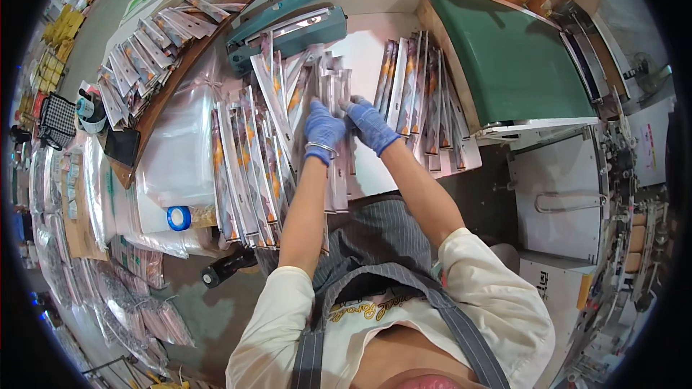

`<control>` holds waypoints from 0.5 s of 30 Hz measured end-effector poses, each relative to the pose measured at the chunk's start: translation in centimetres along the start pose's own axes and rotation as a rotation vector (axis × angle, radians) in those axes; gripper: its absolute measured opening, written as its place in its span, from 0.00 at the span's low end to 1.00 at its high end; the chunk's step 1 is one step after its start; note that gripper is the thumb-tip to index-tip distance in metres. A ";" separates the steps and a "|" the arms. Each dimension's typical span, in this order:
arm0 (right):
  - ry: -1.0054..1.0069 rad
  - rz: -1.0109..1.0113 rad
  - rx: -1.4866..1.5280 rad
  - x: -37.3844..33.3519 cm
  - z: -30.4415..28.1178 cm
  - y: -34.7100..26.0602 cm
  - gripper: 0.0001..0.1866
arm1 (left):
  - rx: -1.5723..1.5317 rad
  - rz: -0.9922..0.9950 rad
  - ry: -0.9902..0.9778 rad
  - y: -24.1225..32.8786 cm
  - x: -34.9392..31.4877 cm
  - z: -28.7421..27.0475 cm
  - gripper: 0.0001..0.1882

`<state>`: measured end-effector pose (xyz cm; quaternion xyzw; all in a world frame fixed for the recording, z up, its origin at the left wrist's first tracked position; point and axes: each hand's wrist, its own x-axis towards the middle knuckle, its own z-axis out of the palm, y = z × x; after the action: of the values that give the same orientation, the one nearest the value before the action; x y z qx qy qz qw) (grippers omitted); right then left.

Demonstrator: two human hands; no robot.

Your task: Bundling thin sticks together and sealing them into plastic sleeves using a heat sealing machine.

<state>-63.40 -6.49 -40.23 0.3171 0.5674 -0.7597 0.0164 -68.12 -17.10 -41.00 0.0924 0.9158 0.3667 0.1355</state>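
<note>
My left hand [324, 133], in a blue glove, is closed on a bundle of long slim packets [336, 90] with silvery edges. From the other side my right hand [370, 125], gloved alike, presses its fingers against the same bundle. The bundle points away from me over the white worktop [366, 166]; some fingertips are hidden behind it. Left of my hands lies a dense row of similar packets [252, 173] with orange and purple print. To the right, another group of packets [414, 86] leans against a wooden-edged side.
A teal bag sealer [295, 29] stands at the back left. Clear plastic bags [180, 148] and a blue tape roll [179, 217] lie left. More packets [148, 54] fill a wooden-edged shelf at far left. A green conveyor belt [512, 57] rises on the right.
</note>
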 end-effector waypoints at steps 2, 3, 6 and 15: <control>-0.009 -0.035 0.082 0.9 -0.8 1.1 0.12 | -0.485 0.122 -0.057 0.1 0.1 0.3 0.42; -0.039 -0.051 0.161 1.3 -0.8 1.7 0.12 | -0.484 0.129 -0.055 -0.2 0.5 0.5 0.42; -0.111 0.019 0.243 0.8 -0.2 2.5 0.12 | -0.426 -0.116 -0.147 -2.7 1.5 0.5 0.31; 0.267 -0.348 -0.001 -3.1 0.1 1.6 0.13 | -1.031 -0.041 -0.453 -0.3 -2.1 -2.7 0.23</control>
<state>-60.37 -8.22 -40.01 0.3121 0.6112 -0.7021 -0.1902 -66.98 -19.68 -38.96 0.0730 0.5678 0.7349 0.3635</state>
